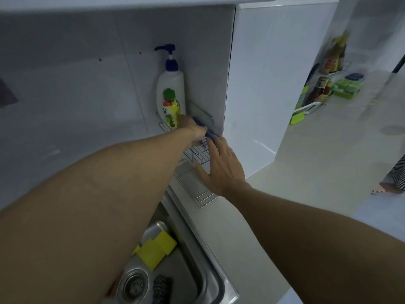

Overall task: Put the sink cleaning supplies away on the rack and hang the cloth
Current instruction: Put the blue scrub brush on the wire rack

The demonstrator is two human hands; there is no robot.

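A wire rack [198, 156] hangs in the wall corner above the sink. On it stand a white pump bottle [171, 84] with a blue pump and a yellow dish-soap bottle [171, 108] with a green cap. My left hand [192, 127] reaches into the rack and grips a blue item [208, 132] that looks like a brush; its shape is partly hidden. My right hand [221, 165] lies open against the rack's front edge. Down in the steel sink [197, 270] lie yellow sponges [156, 249] and a dark scourer [162, 288].
A white counter [241, 227] runs right of the sink. Further right, a second shelf holds sauce bottles [324, 88] and green sponges [348, 87]. A dark cloth [6, 93] shows at the left edge. Another person's foot [385, 187] is at the far right.
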